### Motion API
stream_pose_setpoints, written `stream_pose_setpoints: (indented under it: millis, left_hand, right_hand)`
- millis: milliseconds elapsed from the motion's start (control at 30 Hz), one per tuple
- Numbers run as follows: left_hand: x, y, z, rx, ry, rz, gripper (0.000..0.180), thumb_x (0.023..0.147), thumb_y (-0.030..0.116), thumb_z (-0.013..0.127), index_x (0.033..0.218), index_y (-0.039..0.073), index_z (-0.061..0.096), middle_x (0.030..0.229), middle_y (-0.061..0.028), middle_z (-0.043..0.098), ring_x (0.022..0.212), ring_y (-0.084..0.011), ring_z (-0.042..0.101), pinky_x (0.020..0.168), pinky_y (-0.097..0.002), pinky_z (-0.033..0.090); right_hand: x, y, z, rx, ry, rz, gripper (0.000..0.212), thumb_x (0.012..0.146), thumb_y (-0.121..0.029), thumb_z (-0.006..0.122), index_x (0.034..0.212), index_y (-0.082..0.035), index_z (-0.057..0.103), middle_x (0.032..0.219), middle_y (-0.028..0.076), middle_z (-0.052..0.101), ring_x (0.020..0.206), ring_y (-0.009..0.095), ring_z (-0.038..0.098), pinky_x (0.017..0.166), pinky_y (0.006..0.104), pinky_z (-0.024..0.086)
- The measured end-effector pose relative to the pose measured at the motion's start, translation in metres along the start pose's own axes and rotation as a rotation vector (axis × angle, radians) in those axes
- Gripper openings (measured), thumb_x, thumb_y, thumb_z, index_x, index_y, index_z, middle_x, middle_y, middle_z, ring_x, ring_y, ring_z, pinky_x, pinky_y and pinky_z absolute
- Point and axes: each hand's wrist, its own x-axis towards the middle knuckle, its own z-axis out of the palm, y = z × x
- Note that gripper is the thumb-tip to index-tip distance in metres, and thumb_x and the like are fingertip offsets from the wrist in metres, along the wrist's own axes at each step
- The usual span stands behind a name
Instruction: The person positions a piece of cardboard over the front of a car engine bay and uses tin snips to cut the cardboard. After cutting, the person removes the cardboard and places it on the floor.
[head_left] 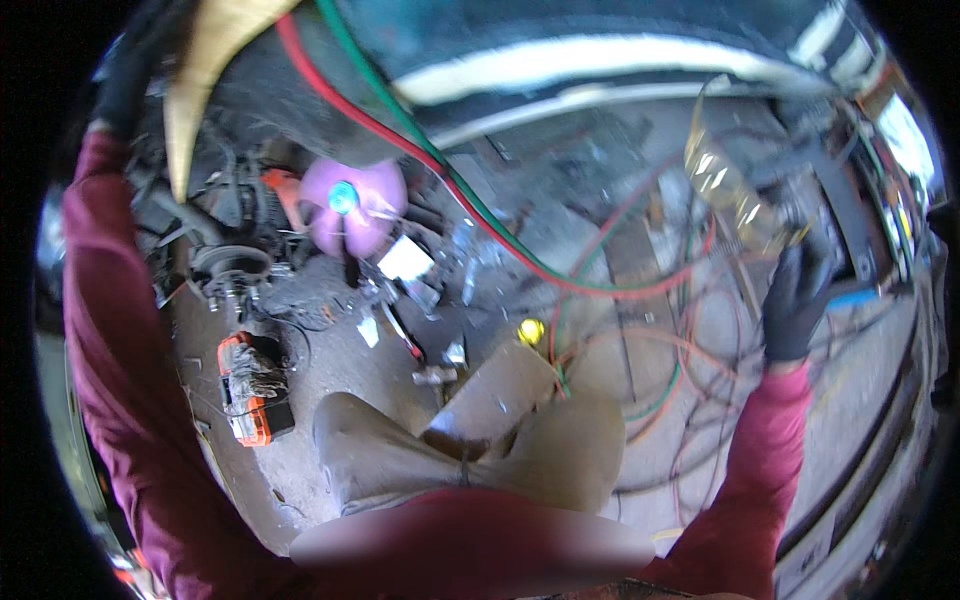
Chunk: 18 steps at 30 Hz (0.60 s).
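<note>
My right hand (799, 300), in a dark glove, is raised at the right with its fingers closed on the lower end of a clear, yellowish plastic bottle (722, 185). The bottle tilts up and to the left, blurred by motion. My left hand (125, 85), also gloved, is reached up at the far left, dark against its surroundings, and its fingers cannot be made out. Beside it hangs a tan, pointed piece (195, 95); whether the hand touches it is hidden.
Red and green hoses (480, 215) sweep across the view and coil on the floor. A vehicle panel (600, 65) spans the top. Below are a pink fan (375, 190), a brake disc (230, 265), an orange-black toolbox (262, 418), a yellow round object (530, 331) and scattered tools.
</note>
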Motion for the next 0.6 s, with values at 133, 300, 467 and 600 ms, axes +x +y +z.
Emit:
stream_pose_setpoints:
  millis: [133,300,467,600]
  left_hand:
    - [-0.003,-0.022,-0.011,0.764,-0.022,0.566,0.036,0.106,0.020,0.051,0.141,0.014,0.060,0.157,-0.0118,0.048,0.148,-0.0277,0.039,0.125,-0.0396,0.026]
    - [0.001,0.015,0.017,0.210,0.103,0.449,0.027,0.100,0.027,0.062,0.101,0.001,0.069,0.146,-0.0214,0.057,0.137,-0.0345,0.051,0.115,-0.0447,0.037]
    - [-0.004,0.040,0.012,0.183,0.108,0.367,0.032,0.097,0.033,0.063,0.105,0.003,0.073,0.155,-0.0227,0.050,0.145,-0.0416,0.043,0.122,-0.0541,0.022]
    - [-0.008,0.040,0.012,0.278,0.136,0.360,0.028,0.095,0.033,0.064,0.110,0.014,0.077,0.153,-0.0155,0.051,0.147,-0.0406,0.037,0.124,-0.0612,0.011]
  right_hand:
    - [-0.039,-0.046,0.027,0.128,-0.251,0.032,0.030,0.103,-0.010,0.055,0.130,0.004,0.057,0.125,0.021,0.063,0.115,0.034,0.063,0.101,0.0428,0.049]
    - [-0.013,-0.090,0.025,0.344,-0.136,0.141,0.028,0.102,-0.005,0.053,0.129,0.004,0.054,0.125,0.017,0.060,0.116,0.026,0.059,0.103,0.0388,0.046]
    - [0.076,-0.160,-0.001,0.319,0.130,0.003,0.032,0.106,-0.008,0.051,0.136,0.005,0.053,0.133,0.017,0.059,0.120,0.025,0.059,0.106,0.0375,0.045]
    - [0.178,-0.251,-0.011,0.138,0.258,-0.357,0.034,0.107,-0.008,0.055,0.139,0.003,0.054,0.134,0.015,0.059,0.123,0.023,0.060,0.106,0.0365,0.047]
